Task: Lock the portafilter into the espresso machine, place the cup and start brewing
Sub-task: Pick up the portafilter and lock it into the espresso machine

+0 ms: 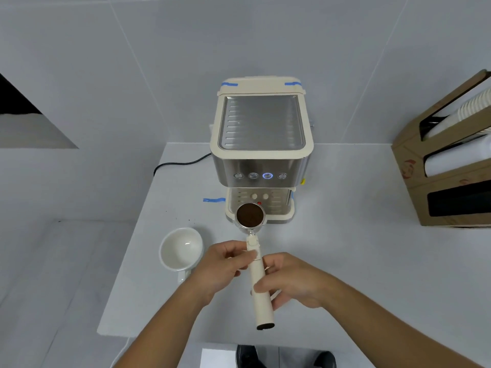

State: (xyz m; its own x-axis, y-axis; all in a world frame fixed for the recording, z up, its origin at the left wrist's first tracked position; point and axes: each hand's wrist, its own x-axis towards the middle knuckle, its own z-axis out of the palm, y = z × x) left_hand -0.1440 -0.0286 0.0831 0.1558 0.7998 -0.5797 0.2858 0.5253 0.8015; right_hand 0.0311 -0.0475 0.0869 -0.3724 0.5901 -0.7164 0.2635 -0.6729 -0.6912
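Above the white table (345, 235), just in front of the espresso machine (261, 155), a portafilter (256, 251) is hovering level, its round steel basket packed with dark ground coffee and its long cream handle pointing back toward the person. Both hands are gripping that handle: the left hand (225, 266) is pinching near the neck, the right hand (292, 280) is wrapping the middle. A glossy white cup (182, 248) is sitting empty to the left. Pale grey wall tiles are rising behind; a cardboard dispenser (446, 160) is standing far right.
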